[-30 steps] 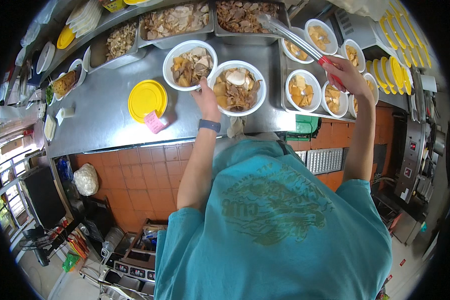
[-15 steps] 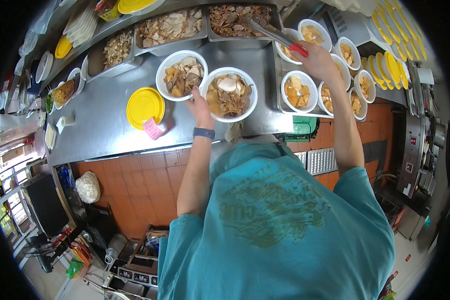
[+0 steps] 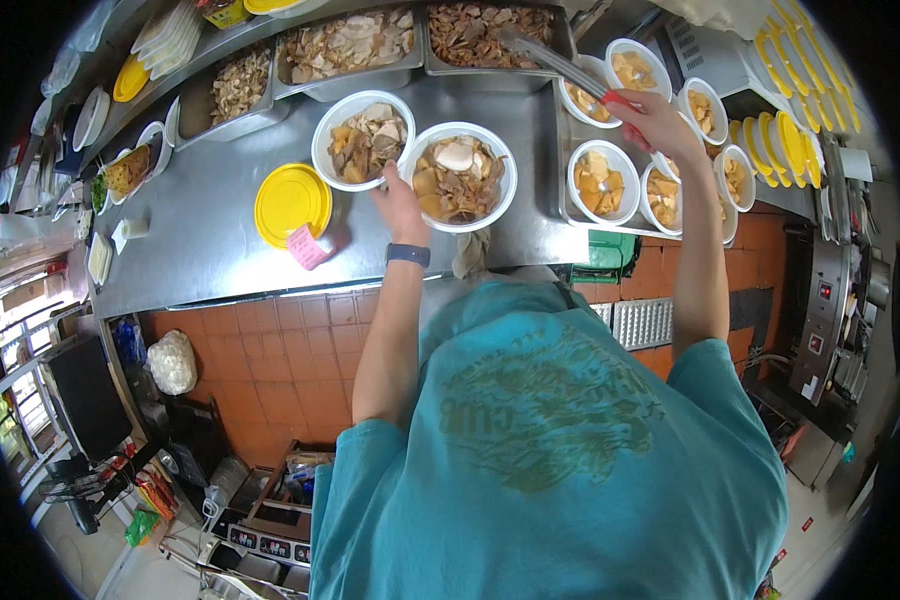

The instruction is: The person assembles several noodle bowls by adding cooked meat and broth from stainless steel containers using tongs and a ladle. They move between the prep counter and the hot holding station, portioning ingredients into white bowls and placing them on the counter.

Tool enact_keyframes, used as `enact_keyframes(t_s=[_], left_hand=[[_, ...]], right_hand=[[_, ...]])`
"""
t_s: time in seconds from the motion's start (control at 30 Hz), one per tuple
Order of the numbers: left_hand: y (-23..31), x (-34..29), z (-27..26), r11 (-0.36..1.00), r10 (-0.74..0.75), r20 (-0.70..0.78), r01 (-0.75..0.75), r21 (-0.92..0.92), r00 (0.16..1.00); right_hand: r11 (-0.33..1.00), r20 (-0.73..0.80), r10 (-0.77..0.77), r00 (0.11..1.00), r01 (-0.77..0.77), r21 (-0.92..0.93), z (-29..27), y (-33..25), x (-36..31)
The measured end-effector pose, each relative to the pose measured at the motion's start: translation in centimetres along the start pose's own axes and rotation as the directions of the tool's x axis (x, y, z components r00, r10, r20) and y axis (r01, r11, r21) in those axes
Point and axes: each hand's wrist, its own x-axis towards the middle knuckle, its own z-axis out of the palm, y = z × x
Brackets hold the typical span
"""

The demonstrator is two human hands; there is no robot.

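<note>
My left hand grips the near rim of a white round bowl holding sliced meat and yellowish chunks. The bowl is tilted slightly. Touching it on the right, a second white bowl contains similar food with pale slices on top. My right hand is closed on metal tongs with red grips, held out over the back of the counter. Their tips reach into the brown sliced meat in a metal pan; whether they pinch any is too small to tell.
A yellow lid with a pink slip lies left of the bowls. More metal pans of meat line the back. At right, a tray holds several white bowls of yellowish chunks, with stacked yellow lids beyond.
The whole view has shifted slightly. My right hand has moved a little to the right with the tongs, whose tips stay at the brown meat. My left hand keeps its hold on the bowl.
</note>
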Motion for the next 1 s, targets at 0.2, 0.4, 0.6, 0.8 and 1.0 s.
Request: enact_keyframes(t_s=[0.2, 0.4, 0.6, 0.8, 1.0], left_hand=[[-0.2, 0.2, 0.7, 0.998, 0.07, 0.028, -0.07, -0.001, 0.997], [-0.5, 0.7, 0.7, 1.0, 0.02, 0.101, -0.019, -0.011, 0.995], [-0.3, 0.4, 0.2, 0.999, 0.04, 0.122, -0.039, -0.012, 0.992], [-0.3, 0.4, -0.9, 0.994, 0.095, 0.111, -0.1, 0.044, 0.989], [-0.5, -0.2, -1.9, 0.981, 0.183, 0.134, -0.19, 0.043, 0.974]], right_hand=[[0.996, 0.131, -0.005, 0.991, 0.016, -0.082, -0.6, -0.7, -9.1], [0.891, 0.126, -0.256, 0.959, 0.284, -0.354, 2.9, -2.0, -13.7], [0.939, 0.078, -0.149, 0.986, 0.166, -0.302, 3.8, -3.3, -14.2], [0.841, 0.182, -0.238, 0.954, 0.296, -0.453, 5.5, -3.4, -14.1], [0.868, 0.135, -0.18, 0.974, 0.222, -0.444, 5.4, -3.6, -14.1]])
